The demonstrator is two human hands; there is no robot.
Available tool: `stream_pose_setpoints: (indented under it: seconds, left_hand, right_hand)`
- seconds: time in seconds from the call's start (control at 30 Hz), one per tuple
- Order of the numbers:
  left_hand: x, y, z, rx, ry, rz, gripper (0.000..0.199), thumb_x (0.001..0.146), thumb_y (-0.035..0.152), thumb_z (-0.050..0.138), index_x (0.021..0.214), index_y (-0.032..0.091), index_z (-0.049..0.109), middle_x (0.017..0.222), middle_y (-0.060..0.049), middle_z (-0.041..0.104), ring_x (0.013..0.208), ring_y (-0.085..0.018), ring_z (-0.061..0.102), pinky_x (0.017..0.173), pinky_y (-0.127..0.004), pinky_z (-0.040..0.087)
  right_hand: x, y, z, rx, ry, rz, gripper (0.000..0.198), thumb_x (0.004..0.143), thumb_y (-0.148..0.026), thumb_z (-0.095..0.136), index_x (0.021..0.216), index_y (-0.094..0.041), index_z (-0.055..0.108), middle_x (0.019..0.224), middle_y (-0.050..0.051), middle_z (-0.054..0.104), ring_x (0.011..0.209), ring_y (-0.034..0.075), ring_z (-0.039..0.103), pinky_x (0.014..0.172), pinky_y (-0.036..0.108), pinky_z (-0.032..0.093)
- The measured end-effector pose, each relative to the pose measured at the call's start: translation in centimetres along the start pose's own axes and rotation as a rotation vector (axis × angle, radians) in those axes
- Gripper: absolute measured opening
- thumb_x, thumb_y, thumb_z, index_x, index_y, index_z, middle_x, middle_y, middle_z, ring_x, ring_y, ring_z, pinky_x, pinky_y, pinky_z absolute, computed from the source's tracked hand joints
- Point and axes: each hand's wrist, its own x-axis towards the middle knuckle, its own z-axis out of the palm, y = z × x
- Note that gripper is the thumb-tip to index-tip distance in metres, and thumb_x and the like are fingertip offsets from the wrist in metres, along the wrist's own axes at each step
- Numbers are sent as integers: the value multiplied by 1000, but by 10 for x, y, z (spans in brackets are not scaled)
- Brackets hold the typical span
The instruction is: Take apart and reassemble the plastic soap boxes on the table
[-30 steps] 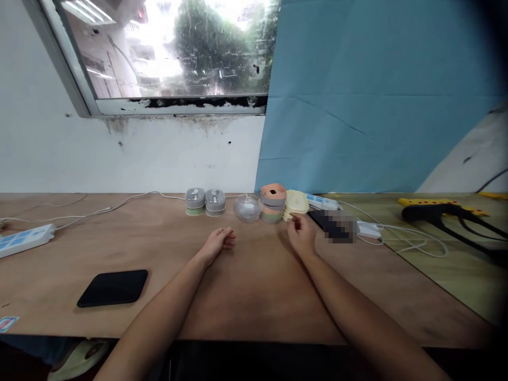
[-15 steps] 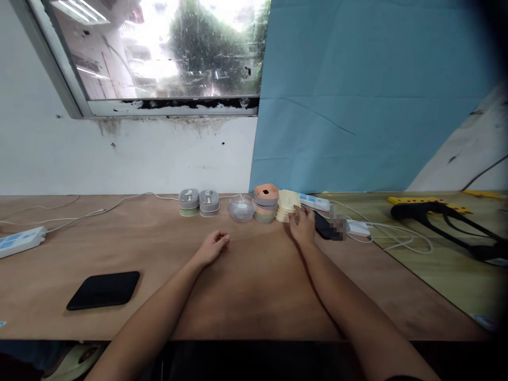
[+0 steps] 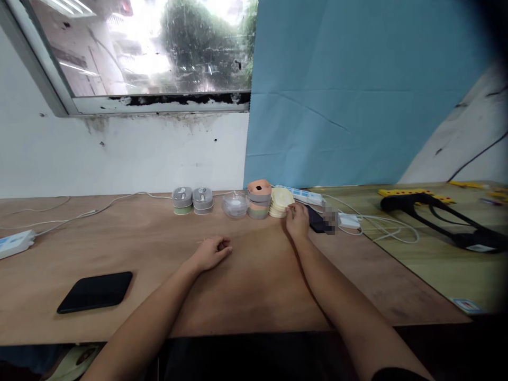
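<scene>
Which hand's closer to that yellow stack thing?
Right. The right hand is at the near right edge of the yellow stack. The left hand is farther away, left of it and nearer the camera.

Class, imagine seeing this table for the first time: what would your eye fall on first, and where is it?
The broad blue sheet on the wall, right of the window, would probably strike first. Next come the right hand, beside the pale yellow stack near the wall, and the loosely curled left hand at the brown tabletop's middle. A black phone stands out at front left.
</scene>
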Motion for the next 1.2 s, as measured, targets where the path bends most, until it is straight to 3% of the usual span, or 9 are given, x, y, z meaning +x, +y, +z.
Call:
stream_pose_setpoints:
  seconds: [0.43, 0.73, 0.97, 1.2]
  left_hand:
    - [-1, 0, -1, 87, -29, 44, 29, 76, 41, 65, 99, 24, 69, 86, -6, 68, 73, -20, 60, 67, -29, 44]
    - [-1, 1, -1, 261, -85, 56, 32, 83, 41, 56, 105, 20, 64, 92, -6, 68, 78, -19, 61, 70, -29, 45]
    - [-1, 2, -2, 296, -122, 43, 36, 84, 41, 54, 109, 16, 61, 94, -6, 66, 80, -17, 60, 72, -28, 46]
    - [0, -2, -1, 278, -112, 58, 41, 84, 43, 54, 116, 17, 58, 96, -6, 65, 79, -17, 60, 74, -30, 47]
  right_hand:
    - [1, -10, -4, 84, 153, 63, 26, 88, -37, 42, 95, -16, 56, 92, 10, 60, 85, 21, 54, 81, 35, 43]
    - [1, -15, -7, 101, 171, 66, 24, 89, -37, 41, 92, -17, 53, 95, 11, 59, 93, 23, 53, 86, 39, 42]
    - [-1, -31, -14, 182, 264, -48, 21, 92, -36, 39, 94, -17, 50, 115, 16, 54, 115, 25, 47, 98, 44, 37]
    - [-14, -67, -17, 284, 108, -276, 22, 93, -39, 36, 98, -20, 45, 122, 17, 53, 119, 25, 49, 98, 48, 39]
